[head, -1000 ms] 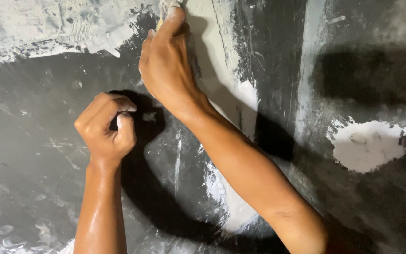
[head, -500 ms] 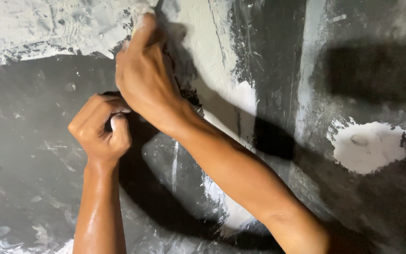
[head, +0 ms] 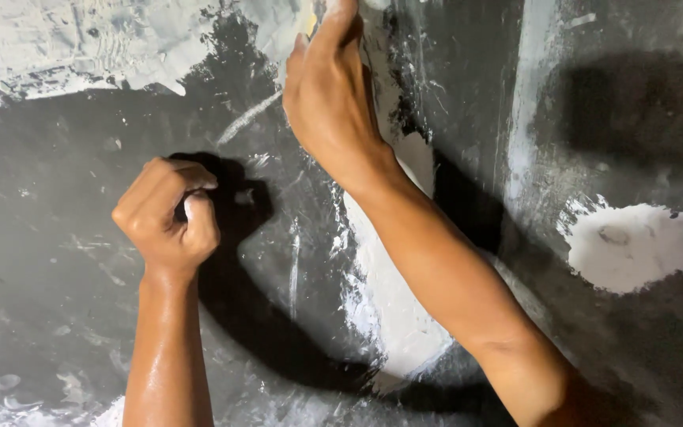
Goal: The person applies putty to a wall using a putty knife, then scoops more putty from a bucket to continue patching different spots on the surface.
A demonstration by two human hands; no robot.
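Our right hand (head: 330, 103) reaches high up the dark wall (head: 57, 300), fingers pressed flat along something pale at the top edge of view; we cannot tell what it grips, since most of it runs out of frame, only that a sliver of yellowish blade or handle (head: 308, 24) shows beside the thumb. Our left hand (head: 166, 215) is clenched into a fist lower and to the left, just off the wall, and we cannot tell whether anything sits inside it. The white plaster (head: 393, 316) lies smeared in a broad streak under the right forearm, with a separate round patch (head: 634, 245) well to the right. We judge it soft, wet and slippery, best worked by pressing flat, not pinching.
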